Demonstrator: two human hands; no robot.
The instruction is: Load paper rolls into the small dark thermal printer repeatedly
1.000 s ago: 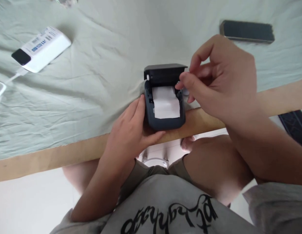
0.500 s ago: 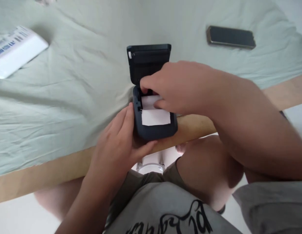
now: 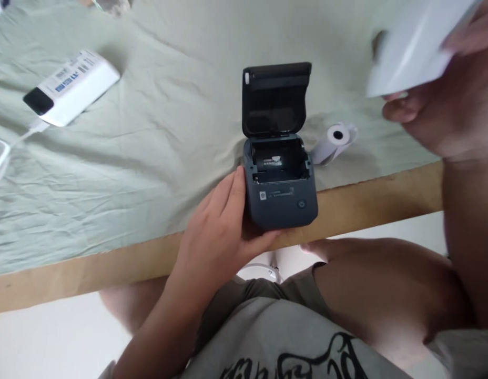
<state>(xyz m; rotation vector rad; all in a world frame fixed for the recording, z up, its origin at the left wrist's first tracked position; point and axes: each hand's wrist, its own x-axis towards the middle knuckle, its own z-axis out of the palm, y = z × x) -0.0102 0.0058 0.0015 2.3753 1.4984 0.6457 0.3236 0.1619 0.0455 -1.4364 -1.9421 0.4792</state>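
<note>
A dark portable label printer (image 3: 283, 202) stands at the cloth's front edge with its lid (image 3: 275, 100) raised. Its paper bay is bare inside. My left hand (image 3: 216, 226) is wrapped around the printer's left side, thumb along the front. Just right of the printer, a white paper roll (image 3: 334, 142) rests on the cloth with a loose end curling off. Up at the right, my right hand (image 3: 437, 100) grips a white, smooth, flat-sided object (image 3: 417, 50), blurred by motion; its kind is unclear. Part of the right hand is out of view.
At the left lies a white device with a black end (image 3: 76, 89) and a label, a white cable (image 3: 15, 142) running from it. A dark phone's end (image 3: 378, 45) peeks out behind the white object. A wooden edge (image 3: 121, 268) borders the green cloth.
My right hand has left the printer and moved up right, now gripping a white object. The paper is out of the printer, and a roll stands beside it. The view has shifted left.
</note>
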